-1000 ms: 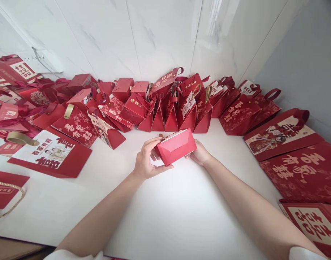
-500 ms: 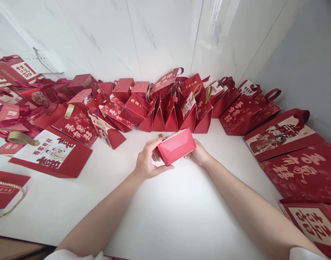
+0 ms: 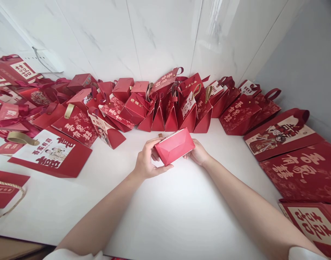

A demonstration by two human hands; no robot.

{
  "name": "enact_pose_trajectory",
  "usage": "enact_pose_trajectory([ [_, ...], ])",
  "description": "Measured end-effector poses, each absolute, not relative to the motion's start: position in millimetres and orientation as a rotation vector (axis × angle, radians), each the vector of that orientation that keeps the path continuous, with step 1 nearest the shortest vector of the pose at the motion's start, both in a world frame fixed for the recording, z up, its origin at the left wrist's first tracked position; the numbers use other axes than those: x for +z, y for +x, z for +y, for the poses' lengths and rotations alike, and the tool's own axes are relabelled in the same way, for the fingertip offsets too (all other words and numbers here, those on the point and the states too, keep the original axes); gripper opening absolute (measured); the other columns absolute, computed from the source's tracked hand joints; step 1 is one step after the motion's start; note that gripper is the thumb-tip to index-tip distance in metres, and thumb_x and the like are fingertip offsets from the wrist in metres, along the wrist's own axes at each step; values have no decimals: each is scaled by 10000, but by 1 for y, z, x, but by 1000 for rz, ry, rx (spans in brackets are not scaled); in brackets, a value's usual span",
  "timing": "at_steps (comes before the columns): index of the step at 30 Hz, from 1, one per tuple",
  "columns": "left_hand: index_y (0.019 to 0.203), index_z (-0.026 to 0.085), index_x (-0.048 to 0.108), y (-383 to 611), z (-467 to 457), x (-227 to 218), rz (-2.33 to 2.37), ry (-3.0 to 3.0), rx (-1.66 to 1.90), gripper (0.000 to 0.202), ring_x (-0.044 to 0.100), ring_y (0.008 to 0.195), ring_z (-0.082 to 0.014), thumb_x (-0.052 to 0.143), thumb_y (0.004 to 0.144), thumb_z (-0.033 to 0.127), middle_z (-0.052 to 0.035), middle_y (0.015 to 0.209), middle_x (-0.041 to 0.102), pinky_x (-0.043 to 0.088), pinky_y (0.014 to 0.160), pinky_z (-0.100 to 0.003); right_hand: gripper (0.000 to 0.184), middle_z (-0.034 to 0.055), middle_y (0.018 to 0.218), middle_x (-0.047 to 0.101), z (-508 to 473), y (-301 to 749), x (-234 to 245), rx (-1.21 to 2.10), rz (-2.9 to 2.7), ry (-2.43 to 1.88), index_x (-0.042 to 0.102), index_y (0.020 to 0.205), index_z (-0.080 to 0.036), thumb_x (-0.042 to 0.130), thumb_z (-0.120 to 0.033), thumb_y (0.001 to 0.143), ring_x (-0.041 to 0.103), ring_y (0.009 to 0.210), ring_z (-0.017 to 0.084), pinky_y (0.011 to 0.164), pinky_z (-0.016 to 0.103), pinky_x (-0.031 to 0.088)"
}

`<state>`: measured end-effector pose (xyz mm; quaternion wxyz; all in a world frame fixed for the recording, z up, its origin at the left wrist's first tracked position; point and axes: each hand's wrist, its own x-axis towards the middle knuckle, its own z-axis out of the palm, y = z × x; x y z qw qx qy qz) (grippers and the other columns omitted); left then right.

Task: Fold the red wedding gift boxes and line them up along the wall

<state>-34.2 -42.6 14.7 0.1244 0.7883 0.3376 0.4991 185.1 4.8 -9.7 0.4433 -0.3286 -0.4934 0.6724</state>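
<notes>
A red paper gift box (image 3: 175, 146) is held up over the white table, its folded side turned toward me. My left hand (image 3: 150, 157) grips its left end, thumb along the lower edge and fingers on the far side. At the right end, my right hand (image 3: 198, 153) also holds the box, with its fingers mostly hidden behind it. A small brown bit of ribbon or tab (image 3: 160, 135) shows above the left fingers. The box's far faces are out of sight.
Several red gift boxes (image 3: 171, 117) stand in a row along the marbled wall (image 3: 165, 36). More cluster at left, including a large white-fronted one (image 3: 50, 155) and one with a rope handle (image 3: 8, 189). Larger bags (image 3: 303, 168) line the right side of the table (image 3: 187, 216).
The box in my hands has shifted very slightly left and tilted a little. Both hands keep their hold, and everything else stays put.
</notes>
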Motion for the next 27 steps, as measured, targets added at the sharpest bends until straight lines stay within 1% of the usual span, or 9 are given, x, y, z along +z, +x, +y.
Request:
enact_pose_trajectory([
  [3,1322,228,380,-34,-43,16,976,2309,1464,883,625,673,-111,833,586,408,-150,1273,565,519,460,-219,202,7,464,569,5,185,-9,1664,-1232,-815,661,691,-141,557,-298,763,501,403,121,404,241,385],
  [12,1339,244,360,-34,-44,14,1004,2314,1433,878,626,663,-103,814,608,423,-144,1292,557,524,475,-223,238,9,451,565,5,184,-12,1649,-1239,-807,629,622,-154,563,-330,767,497,395,121,414,245,389],
  [16,1356,256,364,-37,-42,13,1028,2295,1414,892,659,781,-163,811,609,451,-147,1312,541,529,485,-242,257,13,449,566,6,185,-12,1658,-1237,-814,623,610,-160,570,-352,773,492,396,127,414,249,383],
  [17,1356,249,381,-38,-40,13,990,2297,1402,886,666,862,-204,797,614,495,-153,1313,540,554,531,-274,263,12,447,562,5,185,-11,1664,-1236,-816,618,605,-165,575,-360,775,491,402,130,421,251,384],
  [19,1347,214,436,-43,-36,15,846,2291,1349,866,625,1067,-301,712,647,642,-173,1311,542,587,741,-398,251,10,484,579,5,183,-10,1673,-1230,-825,622,627,-174,592,-371,779,512,449,138,459,257,402],
  [21,1336,172,479,-47,-33,16,718,2197,1276,891,539,1217,-361,551,691,781,-194,1326,536,495,966,-508,245,13,571,612,3,181,-9,1677,-1229,-840,634,687,-181,589,-395,797,539,527,147,520,264,424],
  [22,1337,160,486,-49,-31,16,703,2106,1237,903,528,1233,-369,476,712,813,-198,1332,538,459,1008,-525,258,10,601,610,1,180,-9,1654,-1240,-857,626,698,-184,575,-410,812,535,550,145,539,264,420],
  [24,1344,164,478,-52,-28,15,766,1868,1159,883,601,1143,-352,379,759,818,-189,1301,576,506,932,-509,319,-6,587,546,-4,176,-7,1486,-1301,-918,552,629,-189,532,-419,849,476,541,128,540,256,378],
  [27,1322,203,490,-55,-24,9,862,1574,1134,796,668,996,-304,253,829,780,-156,1278,605,560,762,-446,405,-32,529,378,-15,171,-3,995,-1401,-1026,371,541,-202,488,-358,895,353,510,105,516,252,288],
])
